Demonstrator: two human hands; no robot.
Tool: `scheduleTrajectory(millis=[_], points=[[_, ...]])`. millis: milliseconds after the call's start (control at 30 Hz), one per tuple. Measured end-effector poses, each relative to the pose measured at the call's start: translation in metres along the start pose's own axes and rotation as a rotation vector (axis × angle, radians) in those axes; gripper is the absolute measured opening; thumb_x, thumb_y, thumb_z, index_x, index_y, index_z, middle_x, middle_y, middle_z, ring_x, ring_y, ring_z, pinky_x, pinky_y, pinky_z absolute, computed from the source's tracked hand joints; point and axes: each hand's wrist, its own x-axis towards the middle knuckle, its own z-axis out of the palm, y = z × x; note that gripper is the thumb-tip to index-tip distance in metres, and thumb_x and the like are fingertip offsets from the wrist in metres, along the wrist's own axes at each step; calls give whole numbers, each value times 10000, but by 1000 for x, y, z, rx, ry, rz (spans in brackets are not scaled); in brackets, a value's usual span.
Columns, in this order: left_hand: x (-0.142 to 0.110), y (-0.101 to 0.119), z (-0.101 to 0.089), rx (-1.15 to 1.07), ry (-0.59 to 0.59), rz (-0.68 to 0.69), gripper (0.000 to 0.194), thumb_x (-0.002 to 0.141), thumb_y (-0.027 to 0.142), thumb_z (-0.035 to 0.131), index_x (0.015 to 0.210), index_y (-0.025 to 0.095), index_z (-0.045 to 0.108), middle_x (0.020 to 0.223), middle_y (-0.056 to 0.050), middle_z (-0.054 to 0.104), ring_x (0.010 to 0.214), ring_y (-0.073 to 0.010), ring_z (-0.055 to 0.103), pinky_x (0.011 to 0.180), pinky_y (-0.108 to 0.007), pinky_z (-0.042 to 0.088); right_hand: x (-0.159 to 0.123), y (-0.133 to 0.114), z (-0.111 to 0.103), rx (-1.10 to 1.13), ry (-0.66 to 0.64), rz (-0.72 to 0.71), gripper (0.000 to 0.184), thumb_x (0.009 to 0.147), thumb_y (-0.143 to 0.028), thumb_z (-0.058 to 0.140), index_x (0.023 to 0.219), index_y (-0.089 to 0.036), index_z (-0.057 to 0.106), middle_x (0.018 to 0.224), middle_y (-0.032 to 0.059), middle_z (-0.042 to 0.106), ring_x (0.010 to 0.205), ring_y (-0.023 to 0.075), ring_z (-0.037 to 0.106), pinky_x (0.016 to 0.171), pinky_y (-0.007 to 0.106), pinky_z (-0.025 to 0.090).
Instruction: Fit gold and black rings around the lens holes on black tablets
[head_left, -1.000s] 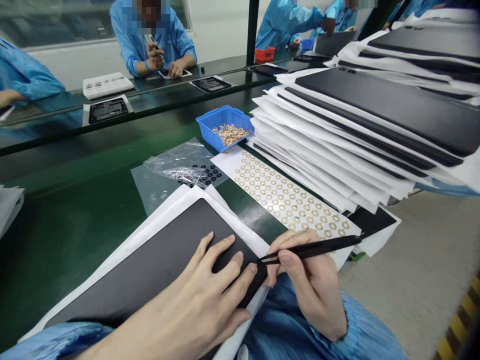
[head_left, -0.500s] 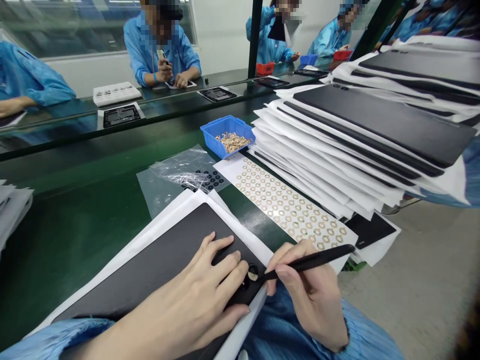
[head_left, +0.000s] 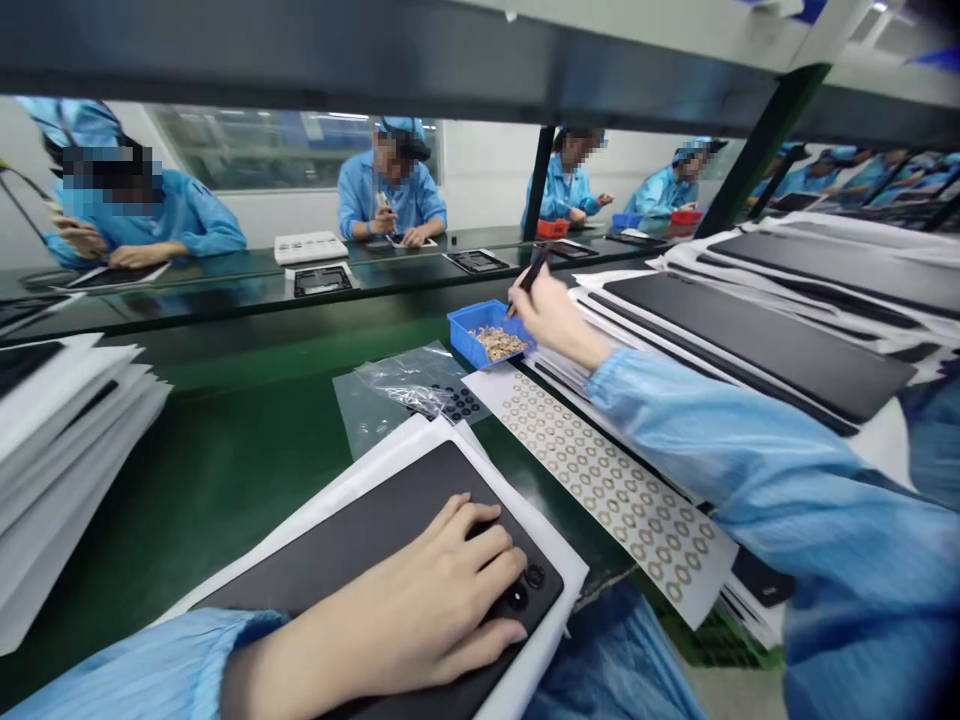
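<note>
My left hand (head_left: 427,590) lies with fingers spread on a black tablet back cover (head_left: 337,540), holding it down on white sheets. By my fingertips, the cover's corner shows two round camera openings (head_left: 534,577). My right hand (head_left: 551,310) is stretched out to the blue bin (head_left: 469,345), gripping black tweezers (head_left: 535,270) with their tip down at the bin's right side. Small tan ring-shaped pieces (head_left: 499,342) fill the bin. Whether the tweezers pinch a piece cannot be made out.
A white sheet with rows of tan rings (head_left: 600,460) lies right of the cover. Behind it are clear plastic bags (head_left: 405,385) with black rings. Stacked covers (head_left: 765,340) stand right, more sheets (head_left: 67,480) left. Co-workers (head_left: 394,190) sit across, under an overhead shelf (head_left: 300,60).
My right hand with the tweezers has left the cover's camera corner and reached forward to the blue bin. My left hand stays on the cover. The view has tilted up.
</note>
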Motion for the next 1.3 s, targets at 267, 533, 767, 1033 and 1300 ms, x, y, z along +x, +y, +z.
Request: scheduleTrajectory(millis=[267,533,767,1033,1300], points=[[-7,-90,-20,31,286,-329,301,938,333,411,1138,157,551,1133,-110,578,1083,-238,504,964,-391,407,14,27,47,30,-188,23,87,917,-164,368,895,-169,452,798,86,675,736,203,634,716,316,478],[-24,-157,-3,130,354,-508,379,922,343,438,1234,142,515,1292,-117,528,1216,-240,454,1034,-391,360,25,29,56,52,-227,45,248,921,-310,512,1076,-128,575,971,49,631,789,144,627,713,335,533],[-22,-174,11,206,458,-589,352,946,292,443,1248,116,484,1312,-133,492,1259,-272,402,1031,-506,312,22,14,70,-6,-298,-35,231,908,-306,533,1049,-132,591,1011,58,624,861,164,617,758,359,519],[-22,-173,12,166,501,-591,339,939,282,451,1244,139,490,1307,-110,494,1255,-267,394,1035,-502,287,-24,-27,130,55,-595,-127,265,871,-376,578,885,-115,621,817,21,636,738,139,615,701,322,516],[-21,-172,11,-33,586,-632,322,883,299,539,1174,162,551,1313,-93,496,1274,-266,366,1060,-497,232,-23,-7,146,146,-538,100,296,904,-306,540,1154,-149,556,1148,82,583,973,203,598,818,404,511]])
